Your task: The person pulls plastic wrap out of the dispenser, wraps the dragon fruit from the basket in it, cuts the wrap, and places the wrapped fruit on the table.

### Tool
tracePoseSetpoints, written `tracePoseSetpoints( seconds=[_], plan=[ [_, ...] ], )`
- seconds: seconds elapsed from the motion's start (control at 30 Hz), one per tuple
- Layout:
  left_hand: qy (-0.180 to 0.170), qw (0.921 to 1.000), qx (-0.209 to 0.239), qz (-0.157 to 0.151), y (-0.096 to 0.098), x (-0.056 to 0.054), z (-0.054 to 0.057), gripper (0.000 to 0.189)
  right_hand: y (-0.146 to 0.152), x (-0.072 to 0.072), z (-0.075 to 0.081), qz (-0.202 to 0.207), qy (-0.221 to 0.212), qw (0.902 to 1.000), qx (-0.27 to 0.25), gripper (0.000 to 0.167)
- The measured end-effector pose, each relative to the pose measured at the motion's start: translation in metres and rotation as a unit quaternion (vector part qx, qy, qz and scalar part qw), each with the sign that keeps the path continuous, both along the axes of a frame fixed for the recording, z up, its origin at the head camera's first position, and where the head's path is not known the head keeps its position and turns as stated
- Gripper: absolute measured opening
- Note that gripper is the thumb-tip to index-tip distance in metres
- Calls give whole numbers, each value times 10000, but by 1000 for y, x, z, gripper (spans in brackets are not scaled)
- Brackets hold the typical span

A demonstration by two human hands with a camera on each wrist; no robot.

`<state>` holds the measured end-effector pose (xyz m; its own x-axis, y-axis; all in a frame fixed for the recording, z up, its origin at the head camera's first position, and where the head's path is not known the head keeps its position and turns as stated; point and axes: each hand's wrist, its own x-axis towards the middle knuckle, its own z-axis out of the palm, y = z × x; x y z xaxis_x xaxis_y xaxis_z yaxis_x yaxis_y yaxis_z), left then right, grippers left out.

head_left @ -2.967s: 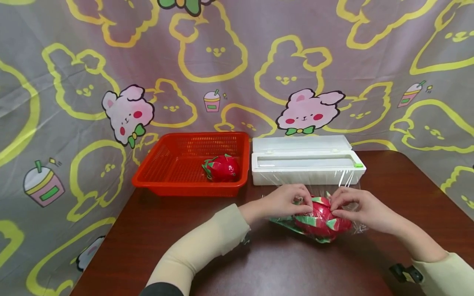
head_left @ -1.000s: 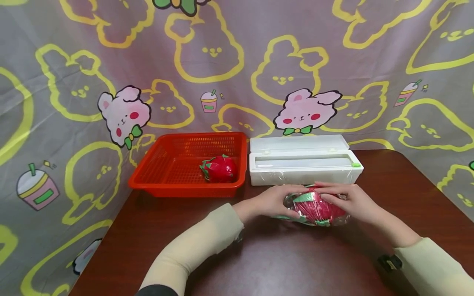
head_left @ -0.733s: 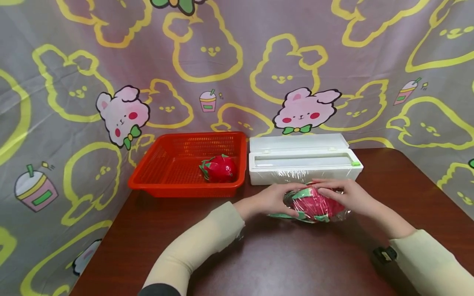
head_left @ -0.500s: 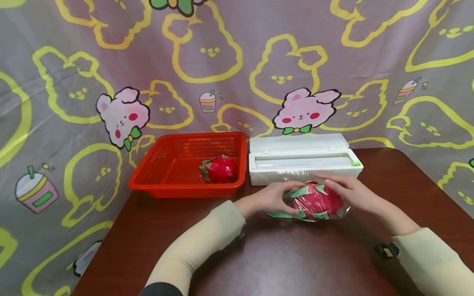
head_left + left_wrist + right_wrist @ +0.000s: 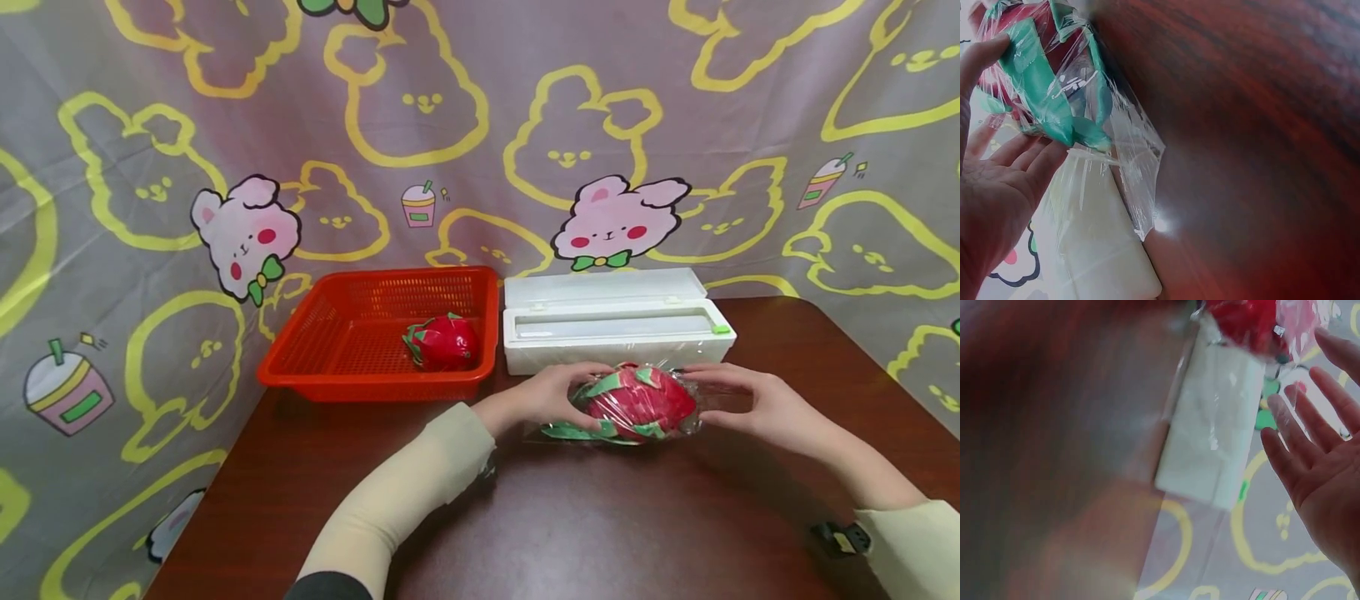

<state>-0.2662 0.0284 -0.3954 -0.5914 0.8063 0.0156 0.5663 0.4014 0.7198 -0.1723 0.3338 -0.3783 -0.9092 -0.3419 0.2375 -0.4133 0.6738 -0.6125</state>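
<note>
- Moved right, off the fruit's top: in the head view the right hand (image 5: 776, 408) spreads beside the film-wrapped dragon fruit (image 5: 648, 404), on the table (image 5: 570, 525) before the film dispenser (image 5: 528, 358); the left hand (image 5: 551, 396) grips its left end.
- Left wrist: thumb (image 5: 982, 59) on a green scale (image 5: 1032, 75); the loose cling film (image 5: 1140, 165) probably wants smoothing under.
- Right wrist: fingers straight, apart; steady left-hand hold should help tightening.

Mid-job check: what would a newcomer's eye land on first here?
Probably the red-and-green dragon fruit under shiny clear film, between the left hand and right hand. Next, the bright red basket farther left, with a second dragon fruit inside. Then the open white box, behind that first fruit.
</note>
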Motion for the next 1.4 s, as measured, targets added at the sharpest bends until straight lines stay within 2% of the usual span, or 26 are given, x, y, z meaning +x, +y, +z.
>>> tracePoseSetpoints(
  seconds=[0.13,0.37,0.57,0.7,0.77,0.9,1.07,1.33,1.4],
  plan=[
    [4,10000,-22,6,0,-1,1,76,10,2,-5,-126,70,9998,153,54],
    [-159,9999,-8,37,0,-1,1,76,8,-6,-8,-487,690,9959,328,26],
    [-281,9996,18,-12,0,-2,-1,74,-4,-15,-10,-651,669,9951,336,23],
    [-258,9997,13,-18,0,-4,-2,74,-11,-18,-11,-1029,1300,9853,420,25],
    [-250,9997,9,6,1,-5,-2,75,-13,-18,-12,-1170,1391,9826,382,24],
    [-275,9996,27,21,1,-6,-1,75,-12,-18,-12,-1097,904,9896,241,17],
    [-380,9992,71,24,1,-8,0,74,-11,-15,-12,-772,511,9956,140,19],
    [-373,9992,110,-39,1,-11,-2,75,-8,-12,-12,-671,-39,9977,-3,36],
    [-375,9992,115,-37,1,-11,-3,75,-7,-13,-13,-656,-25,9978,-52,36]
  ],
)
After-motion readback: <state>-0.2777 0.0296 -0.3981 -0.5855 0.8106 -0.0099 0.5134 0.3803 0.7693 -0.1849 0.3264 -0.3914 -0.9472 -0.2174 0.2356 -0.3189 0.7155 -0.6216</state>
